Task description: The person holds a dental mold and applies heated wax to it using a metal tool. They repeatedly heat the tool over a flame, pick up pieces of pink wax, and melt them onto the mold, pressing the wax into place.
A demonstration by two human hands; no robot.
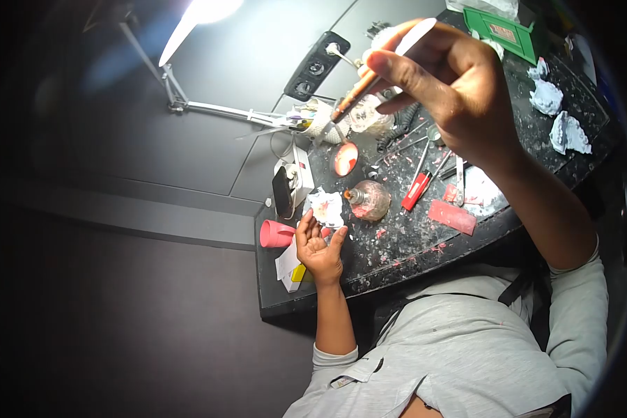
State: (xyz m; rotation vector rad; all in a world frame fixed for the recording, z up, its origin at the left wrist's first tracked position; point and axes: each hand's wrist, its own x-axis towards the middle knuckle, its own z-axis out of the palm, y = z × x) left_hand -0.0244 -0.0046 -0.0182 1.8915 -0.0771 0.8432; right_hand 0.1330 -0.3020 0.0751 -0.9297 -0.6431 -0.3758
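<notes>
Right hand point(460, 90): grip pinching a slim orange-handled tool point(369, 82), raised. Left hand point(318, 247): grip spread, on the dark speckled bench point(397, 244), beside a crumpled white tissue point(326, 207).

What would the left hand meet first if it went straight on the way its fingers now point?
Most likely the crumpled white paper, just beyond the fingertips of the left hand; depth is hard to judge.
</notes>
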